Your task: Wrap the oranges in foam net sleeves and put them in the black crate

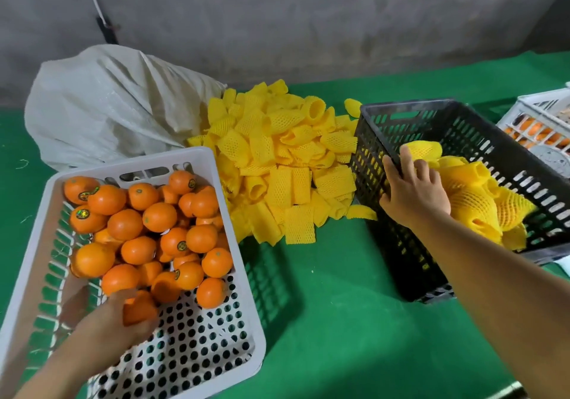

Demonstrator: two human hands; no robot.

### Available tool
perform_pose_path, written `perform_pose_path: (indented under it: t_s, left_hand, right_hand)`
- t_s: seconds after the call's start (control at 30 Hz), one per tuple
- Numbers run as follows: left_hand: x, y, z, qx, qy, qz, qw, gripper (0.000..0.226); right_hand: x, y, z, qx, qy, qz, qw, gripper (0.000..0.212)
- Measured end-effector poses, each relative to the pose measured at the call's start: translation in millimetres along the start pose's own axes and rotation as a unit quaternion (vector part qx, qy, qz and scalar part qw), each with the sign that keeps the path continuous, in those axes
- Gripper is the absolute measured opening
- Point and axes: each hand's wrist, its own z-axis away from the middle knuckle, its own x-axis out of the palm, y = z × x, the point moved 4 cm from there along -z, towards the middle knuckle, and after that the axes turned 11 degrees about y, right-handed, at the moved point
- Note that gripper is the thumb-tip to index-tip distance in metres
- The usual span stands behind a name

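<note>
From the head view, a desk covered in green felt-like cloth (pixel 324 290) runs up to a bare grey concrete wall (pixel 277 13). A crumpled off-white woven sack (pixel 108 102) slumps at the far left of the desk, its mouth turned toward a loose heap of yellow foam net sleeves (pixel 277 158) spilling across the middle. Most sleeves lie flat, their long axes pointing every which way.

At near left sits a white perforated plastic crate (pixel 222 300), its long axis running away from the person and tilted slightly rightward, holding a pile of bare oranges (pixel 148 223) crowded into its far half. The left hand (pixel 123 321) reaches into this crate, its grip curled round one orange (pixel 138 309) at the near edge of the pile; the fruit is blurred.

At right stands the black slotted plastic crate (pixel 401 250), long axis angled away to the left, holding several oranges wrapped in yellow sleeves (pixel 475 201). The right hand (pixel 413 189) is over the crate's left rim, fingers spread and relaxed, fingertips touching a wrapped orange (pixel 424 149) without grasping it.

A second white crate (pixel 536 112) with oranges shows at far right.
</note>
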Motion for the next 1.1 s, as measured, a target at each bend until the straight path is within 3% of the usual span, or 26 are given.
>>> perform_pose_path:
  t_s: [0.07, 0.13, 0.23, 0.3, 0.4, 0.47, 0.63, 0.73, 0.83, 0.93, 1.03, 1.1]
  left_hand:
    - [-4.7, 21.1, 15.9, 0.041, 0.042, 0.055, 0.997, 0.079]
    - [-2.5, 52.2, 41.2, 0.075, 0.074, 0.191, 0.976, 0.069]
    - [18.2, 102.8, 66.8, 0.080, 0.027, 0.416, 0.905, 0.051]
    - [34.2, 120.9, 71.4, 0.066, 0.000, 0.480, 0.875, 0.050]
    - [48.0, 125.7, 71.0, 0.069, -0.008, 0.501, 0.863, 0.046]
    - [54.3, 120.7, 67.2, 0.067, -0.017, 0.504, 0.861, 0.041]
    - [61.1, 114.0, 59.8, 0.037, -0.005, 0.492, 0.870, 0.059]
    - [62.8, 113.2, 57.7, 0.039, -0.003, 0.489, 0.872, 0.061]
    - [63.7, 113.0, 54.1, 0.040, 0.004, 0.472, 0.881, 0.064]
    - [63.5, 113.7, 54.4, 0.040, -0.007, 0.476, 0.879, 0.057]
    - [62.9, 115.1, 55.3, 0.047, -0.015, 0.476, 0.878, 0.059]
    - [62.0, 116.6, 55.4, 0.054, -0.011, 0.477, 0.877, 0.060]
  right_hand:
    - [5.1, -8.2, 2.5, -0.062, -0.014, 0.025, 0.998, 0.090]
    - [12.6, -26.2, 6.4, -0.061, -0.046, 0.025, 0.997, 0.084]
    - [17.8, -71.9, 14.1, 0.055, -0.119, -0.076, 0.989, 0.070]
    - [18.8, -112.2, 17.7, 0.010, -0.181, -0.129, 0.975, 0.065]
    - [23.5, -167.2, 29.1, -0.185, -0.238, -0.114, 0.947, 0.055]
    - [31.5, -193.8, 40.3, -0.259, -0.275, -0.090, 0.922, 0.050]
    - [67.5, -223.5, 53.5, -0.217, -0.377, -0.056, 0.899, 0.050]
    - [89.1, -223.9, 60.2, -0.151, -0.410, -0.117, 0.892, 0.059]
    - [95.7, -218.9, 60.1, -0.082, -0.365, -0.178, 0.910, 0.064]
    - [79.9, -215.0, 53.4, -0.020, -0.238, -0.280, 0.930, 0.037]
    - [48.9, -208.9, 56.1, 0.089, -0.137, -0.434, 0.886, 0.007]
    - [25.6, -208.7, 62.2, 0.131, -0.117, -0.515, 0.839, 0.019]
